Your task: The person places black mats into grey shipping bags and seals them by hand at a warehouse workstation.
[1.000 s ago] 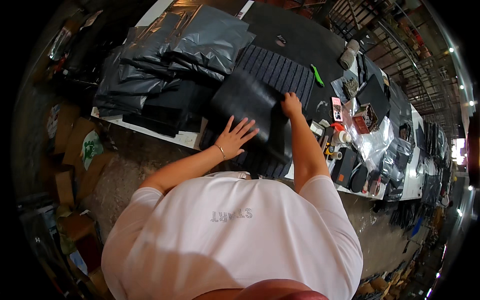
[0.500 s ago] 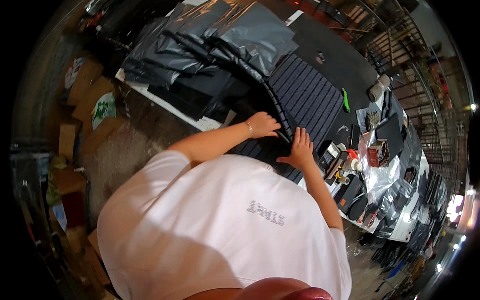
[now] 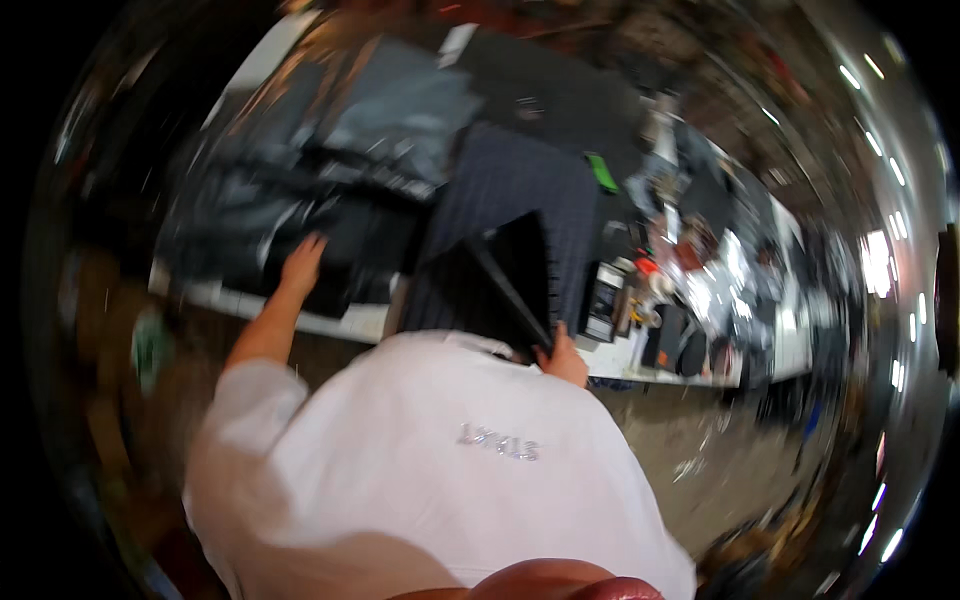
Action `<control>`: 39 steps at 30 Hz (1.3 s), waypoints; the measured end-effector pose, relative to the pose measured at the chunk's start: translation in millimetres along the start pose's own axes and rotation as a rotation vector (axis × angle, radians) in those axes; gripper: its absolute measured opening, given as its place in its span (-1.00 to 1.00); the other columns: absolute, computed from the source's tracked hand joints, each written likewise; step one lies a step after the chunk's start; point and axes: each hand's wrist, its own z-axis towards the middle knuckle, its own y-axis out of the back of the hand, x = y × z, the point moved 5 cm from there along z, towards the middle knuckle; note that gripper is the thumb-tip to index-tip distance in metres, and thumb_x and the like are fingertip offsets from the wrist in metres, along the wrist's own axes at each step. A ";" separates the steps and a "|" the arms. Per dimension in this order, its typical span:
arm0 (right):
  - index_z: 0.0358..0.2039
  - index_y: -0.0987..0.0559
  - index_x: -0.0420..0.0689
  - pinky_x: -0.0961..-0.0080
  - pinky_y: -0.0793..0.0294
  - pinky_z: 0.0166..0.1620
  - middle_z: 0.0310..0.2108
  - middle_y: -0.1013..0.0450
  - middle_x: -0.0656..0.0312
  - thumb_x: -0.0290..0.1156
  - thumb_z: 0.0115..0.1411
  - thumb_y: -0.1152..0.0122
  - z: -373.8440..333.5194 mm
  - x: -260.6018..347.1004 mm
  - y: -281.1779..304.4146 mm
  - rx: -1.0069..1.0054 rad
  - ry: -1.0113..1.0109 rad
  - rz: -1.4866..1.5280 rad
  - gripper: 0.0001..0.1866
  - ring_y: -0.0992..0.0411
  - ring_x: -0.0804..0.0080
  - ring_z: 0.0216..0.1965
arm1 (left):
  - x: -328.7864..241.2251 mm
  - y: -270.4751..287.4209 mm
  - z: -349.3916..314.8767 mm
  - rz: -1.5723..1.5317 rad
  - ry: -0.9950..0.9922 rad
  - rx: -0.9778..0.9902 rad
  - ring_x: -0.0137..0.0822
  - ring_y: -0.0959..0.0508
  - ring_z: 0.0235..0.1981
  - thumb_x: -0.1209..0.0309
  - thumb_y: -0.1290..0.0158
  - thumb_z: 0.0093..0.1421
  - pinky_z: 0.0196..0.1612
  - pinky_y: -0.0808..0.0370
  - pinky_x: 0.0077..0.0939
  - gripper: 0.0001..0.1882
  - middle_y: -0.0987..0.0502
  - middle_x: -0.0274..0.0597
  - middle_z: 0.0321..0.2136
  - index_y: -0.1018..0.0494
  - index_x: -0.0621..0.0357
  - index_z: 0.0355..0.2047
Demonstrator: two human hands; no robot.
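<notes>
Here the left hand [image 3: 303, 263] reaches out, grip too blurred to tell, the right hand [image 3: 566, 359] clutching a black sheet [image 3: 523, 258].

Mat [image 3: 515, 170] mid-worktop [image 3: 365, 322], bags [image 3: 395, 105] on its left, plastic [image 3: 712, 300] on its right.
The sheet [image 3: 505, 285] lies over the mat's near part, with the right hand [image 3: 564, 358] at its near right end. The left hand [image 3: 302, 265] is at the bags' near side. The cutter [image 3: 601, 173] lies just right of the mat; the box [image 3: 667, 337] sits between mat and plastic, near the front edge.
</notes>
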 end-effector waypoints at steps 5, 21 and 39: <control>0.25 -0.30 -0.14 0.21 -0.52 -0.22 -0.15 -0.46 0.08 -0.08 0.03 -0.40 19.3 22.1 8.0 -0.027 0.010 0.036 -0.17 -0.51 0.08 -0.23 | 14.6 2.8 16.7 0.214 -0.104 0.236 -0.08 -0.42 0.07 0.56 -0.16 -0.01 -0.13 -0.60 -0.21 -0.39 -0.29 -0.16 0.11 -0.35 -0.02 0.10; 0.19 -0.31 -0.12 0.16 -0.52 -0.12 -0.13 -0.48 0.03 -0.06 0.04 -0.39 17.3 0.6 4.6 -0.021 0.032 0.092 -0.22 -0.50 0.03 -0.11 | 63.6 44.3 103.9 -0.237 0.367 -0.451 0.03 -0.53 -0.01 0.57 0.21 0.28 0.09 -0.40 -0.25 -0.66 -0.55 0.09 -0.05 -0.46 0.25 0.00; 0.13 -0.47 -0.04 0.08 -0.49 -0.27 -0.37 -0.57 -0.06 0.02 0.14 -0.27 8.8 -89.5 72.7 -0.200 -0.047 0.403 -0.39 -0.54 -0.10 -0.32 | -316.1 368.5 159.8 -0.479 -0.272 -1.004 0.05 -0.52 -0.02 0.71 0.16 0.02 0.03 -0.43 -0.20 -0.53 -0.50 0.04 -0.16 -0.34 0.15 -0.03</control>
